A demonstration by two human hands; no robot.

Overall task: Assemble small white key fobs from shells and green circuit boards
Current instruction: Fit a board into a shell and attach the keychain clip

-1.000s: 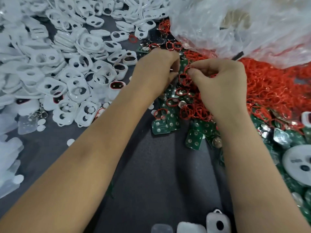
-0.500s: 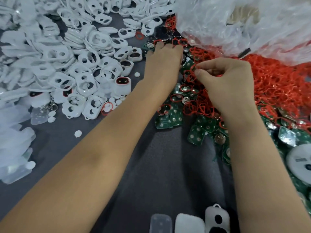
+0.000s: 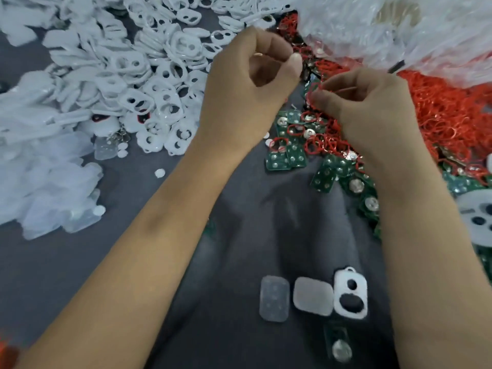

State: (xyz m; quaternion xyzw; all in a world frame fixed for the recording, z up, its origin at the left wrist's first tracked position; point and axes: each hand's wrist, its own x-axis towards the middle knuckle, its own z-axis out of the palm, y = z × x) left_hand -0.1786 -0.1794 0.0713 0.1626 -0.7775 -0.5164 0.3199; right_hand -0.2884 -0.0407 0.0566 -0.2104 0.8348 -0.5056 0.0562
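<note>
My right hand (image 3: 370, 115) pinches a thin red ring (image 3: 318, 89) between thumb and forefinger, just above the heap of red rings (image 3: 447, 115). My left hand (image 3: 250, 83) hovers beside it with curled fingers and its thumb tip against the forefinger; I cannot make out anything in it. Green circuit boards (image 3: 288, 157) lie scattered under both hands. A big pile of white shells (image 3: 159, 73) spreads to the left. Near me lie one white shell (image 3: 350, 298), two translucent pads (image 3: 274, 298) and a green board with a round cell (image 3: 336, 342).
A crinkled clear plastic bag (image 3: 399, 30) covers the back right, over the rings. Translucent covers (image 3: 40, 195) are heaped at the left edge. A white round reel (image 3: 476, 222) sits at the right edge. Everything rests on dark grey cloth (image 3: 253, 235).
My left hand has lifted out of the parts pile and curled up, moving left of the right hand. The right hand keeps its pinch on the red ring. The view has tilted down.
</note>
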